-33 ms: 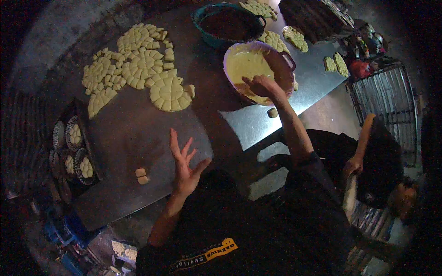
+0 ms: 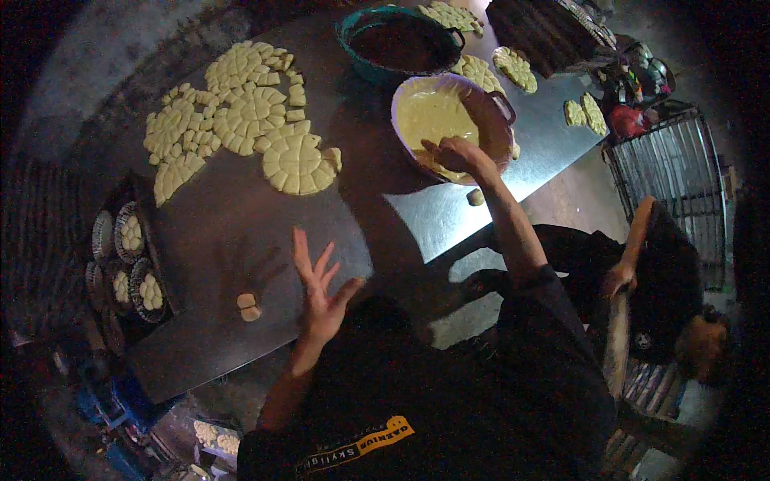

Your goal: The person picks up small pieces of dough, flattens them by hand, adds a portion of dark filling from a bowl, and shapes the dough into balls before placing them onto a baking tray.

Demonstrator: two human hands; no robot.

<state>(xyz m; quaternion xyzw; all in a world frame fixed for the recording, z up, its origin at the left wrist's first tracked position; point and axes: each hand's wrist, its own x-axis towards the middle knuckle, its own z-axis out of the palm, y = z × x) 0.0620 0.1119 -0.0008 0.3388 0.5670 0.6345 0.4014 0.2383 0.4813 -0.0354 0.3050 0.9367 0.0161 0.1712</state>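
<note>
Head view, purple-rimmed bowl [image 2: 491, 120] on the metal table [image 2: 192, 345], wet-looking pale-yellow mixture [image 2: 433, 112] coating its inside, right hand [image 2: 460, 155] at its near side, index finger extended, other fingers unclear, left hand [image 2: 322, 309] raised, fingers spread

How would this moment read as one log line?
left hand: open, empty, above metal table; right hand: over yellow mixture in purple-rimmed basin, contact unclear; near left hand: two small dough pieces; farther: segmented dough rounds

Bare tabletop [image 2: 362, 172] leaves passage between two obstacles: the dough pieces [image 2: 298, 165] and purple basin [image 2: 495, 132].
</note>
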